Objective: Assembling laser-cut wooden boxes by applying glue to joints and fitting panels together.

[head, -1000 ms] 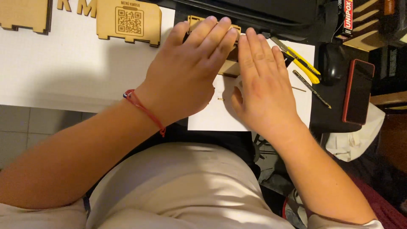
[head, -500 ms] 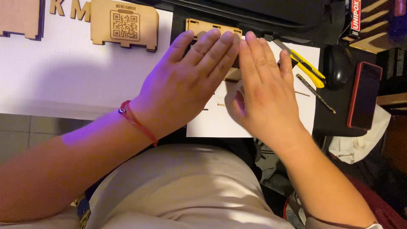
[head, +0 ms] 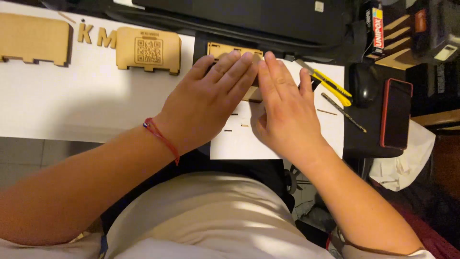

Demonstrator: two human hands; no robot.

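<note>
Both hands lie flat, fingers straight and together, side by side on a white sheet [head: 287, 144] at the near edge of the desk [head: 72, 110]. The left hand [head: 206, 105] and the right hand [head: 287, 115] press on a thin wooden piece [head: 235, 49], mostly hidden beneath them; neither seems to grip it. A yellow utility knife [head: 328, 82] lies just right of the right hand.
</note>
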